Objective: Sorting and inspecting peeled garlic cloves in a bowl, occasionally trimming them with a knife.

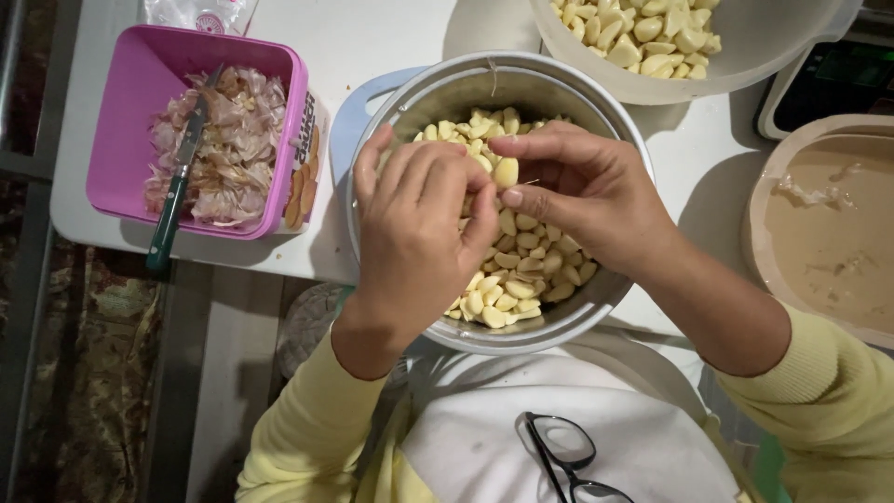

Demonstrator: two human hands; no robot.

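Pinching garlic clove (506,171), left hand (419,224), right hand (582,186), above metal pot (400,112)

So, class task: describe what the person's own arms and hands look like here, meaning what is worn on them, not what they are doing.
Both arms are covered by pale yellow long sleeves with ribbed knit cuffs that end at the wrists. The left hand and right hand are bare: no gloves, and no rings, watch or bracelet can be seen. The fingernails on the fingers look short and unpainted.
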